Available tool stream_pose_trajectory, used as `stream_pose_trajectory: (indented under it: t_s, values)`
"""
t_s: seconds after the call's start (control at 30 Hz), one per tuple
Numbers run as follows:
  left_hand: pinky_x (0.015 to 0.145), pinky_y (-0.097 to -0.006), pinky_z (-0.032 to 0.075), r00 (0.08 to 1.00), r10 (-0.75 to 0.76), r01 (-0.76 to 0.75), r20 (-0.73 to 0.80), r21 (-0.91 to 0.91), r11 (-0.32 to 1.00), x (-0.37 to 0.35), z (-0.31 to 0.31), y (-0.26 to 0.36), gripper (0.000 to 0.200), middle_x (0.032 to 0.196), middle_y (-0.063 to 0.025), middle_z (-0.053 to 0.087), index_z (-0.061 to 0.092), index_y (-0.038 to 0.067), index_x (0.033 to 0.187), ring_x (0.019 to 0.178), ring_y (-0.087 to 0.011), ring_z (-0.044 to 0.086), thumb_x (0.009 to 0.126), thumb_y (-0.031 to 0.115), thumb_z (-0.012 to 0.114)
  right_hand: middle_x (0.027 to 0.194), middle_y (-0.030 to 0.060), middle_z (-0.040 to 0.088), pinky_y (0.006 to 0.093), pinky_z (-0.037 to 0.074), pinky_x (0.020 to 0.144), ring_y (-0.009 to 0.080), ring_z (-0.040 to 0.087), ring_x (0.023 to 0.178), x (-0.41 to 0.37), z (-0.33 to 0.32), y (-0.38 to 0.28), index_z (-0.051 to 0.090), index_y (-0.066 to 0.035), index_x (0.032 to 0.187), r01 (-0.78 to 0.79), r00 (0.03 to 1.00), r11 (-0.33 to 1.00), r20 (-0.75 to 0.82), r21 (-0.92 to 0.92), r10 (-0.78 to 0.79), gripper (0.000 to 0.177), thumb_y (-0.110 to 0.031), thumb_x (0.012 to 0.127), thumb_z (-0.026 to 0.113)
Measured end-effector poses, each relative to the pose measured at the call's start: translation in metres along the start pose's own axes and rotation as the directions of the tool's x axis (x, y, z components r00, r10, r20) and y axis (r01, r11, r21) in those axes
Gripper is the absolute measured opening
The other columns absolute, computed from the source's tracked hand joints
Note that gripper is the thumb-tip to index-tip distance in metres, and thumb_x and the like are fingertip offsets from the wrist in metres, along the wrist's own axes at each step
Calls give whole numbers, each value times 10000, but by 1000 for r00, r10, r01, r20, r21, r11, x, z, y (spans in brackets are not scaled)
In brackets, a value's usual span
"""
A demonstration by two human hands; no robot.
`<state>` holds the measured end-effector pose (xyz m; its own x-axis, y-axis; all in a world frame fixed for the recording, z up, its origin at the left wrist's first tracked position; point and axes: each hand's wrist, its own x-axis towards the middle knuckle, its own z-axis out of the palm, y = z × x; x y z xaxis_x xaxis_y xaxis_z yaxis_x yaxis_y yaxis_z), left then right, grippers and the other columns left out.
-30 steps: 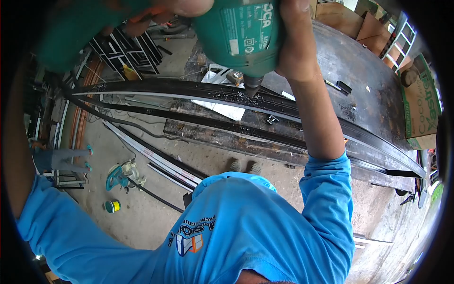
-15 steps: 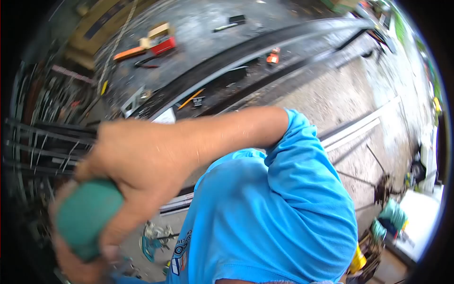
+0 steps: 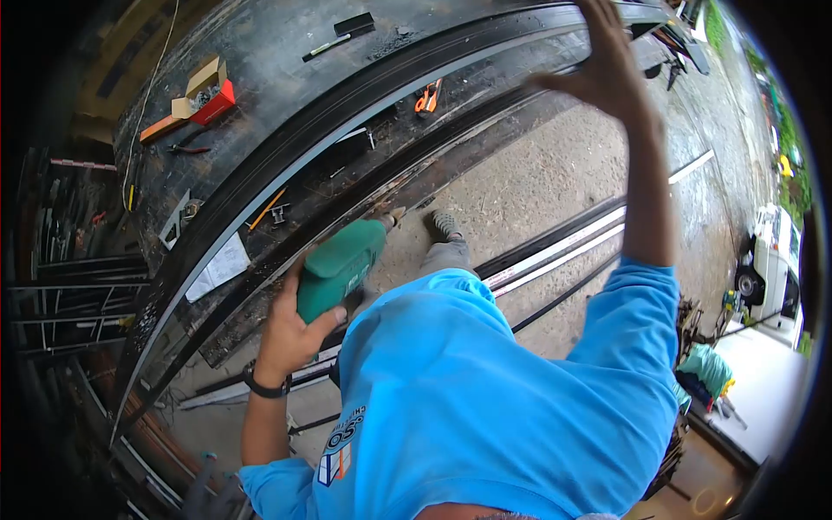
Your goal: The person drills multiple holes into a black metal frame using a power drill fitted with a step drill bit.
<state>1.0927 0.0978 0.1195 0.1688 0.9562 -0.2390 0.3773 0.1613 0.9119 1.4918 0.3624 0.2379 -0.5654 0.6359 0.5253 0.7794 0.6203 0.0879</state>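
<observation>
A green power drill is gripped in my left hand, which wears a black wristband. Its nose points up and right across the lower black metal bar, and my fingers wrap its body. My right hand is empty, raised at the upper right with the fingers apart, and overlaps the far part of the long black metal profile. An orange tool lies between the two black bars, left of my right hand. Beyond my left hand are a sheet of paper and an orange pencil.
On the dark worktable are an open red box, pliers, a marker and a pale angled tool. White metal lengths lie on the floor beside my foot. Racked bars stand at left.
My right hand has come off the drill and swung up and right, its fingers spreading. The left hand has brought the drill up and right. The view has shifted.
</observation>
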Motion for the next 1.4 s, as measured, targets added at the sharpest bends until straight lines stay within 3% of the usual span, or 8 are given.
stream_pose_trajectory:
  t_s: [0.03,0.13,0.2,0.33,0.47,0.63,0.8,1.4]
  values:
    - [1110,-403,445,1000,14,-13,-17,7,1000,20,12,2,819,1423,-209,581,376,3,1546,1313,-301,578,832,87,768,1521,168,469,534,331,1188,366,381,1452,-7,18,55,440,-88,1514,-41,994,998,102,51,36,1168,-424,540,991]
    - [1093,-411,459,999,-10,14,-48,81,997,75,46,22,819,1419,-220,590,366,38,1554,1304,-323,594,848,119,773,1104,110,666,467,507,940,329,631,1089,2,49,133,635,-81,1147,-189,964,971,214,146,156,658,-295,608,944]
    - [1079,-413,472,998,-16,23,-65,112,993,107,65,36,825,1406,-227,600,359,49,1557,1287,-337,609,853,137,780,987,87,654,440,514,852,302,643,978,9,71,148,624,-81,1035,69,993,995,93,70,-76,519,-234,625,904]
    - [1046,-416,496,997,15,0,-80,184,983,147,82,59,826,1379,-228,620,348,51,1560,1263,-348,632,864,156,781,957,65,653,398,514,803,253,656,960,21,87,111,618,-90,986,170,983,984,60,57,-173,405,-171,654,836]
    - [1042,-418,505,988,-114,139,-105,265,954,165,84,79,838,1370,-228,633,346,55,1565,1246,-352,651,878,209,799,950,71,667,373,513,798,206,667,961,24,87,45,616,-75,976,277,960,955,17,109,-280,161,-187,883,686]
    - [1132,-379,412,949,-297,316,-108,279,907,168,75,97,853,1439,-200,563,320,-37,1565,1333,-285,552,893,204,786,848,86,674,355,522,767,210,688,799,38,83,55,614,-59,943,242,937,934,185,264,-295,135,-193,950,611]
    - [1141,-385,405,908,-394,420,-144,303,855,154,64,90,852,1452,-199,550,317,-39,1566,1342,-279,541,894,205,779,745,40,642,353,510,702,199,679,710,35,83,56,604,-96,890,250,957,947,97,201,-273,118,-199,948,611]
    - [1115,-393,432,894,-427,447,-133,325,833,162,59,93,846,1420,-205,576,351,-26,1552,1311,-281,567,883,239,795,717,34,618,355,495,686,197,661,686,37,82,59,590,-93,850,263,953,939,90,224,-288,142,-207,919,638]
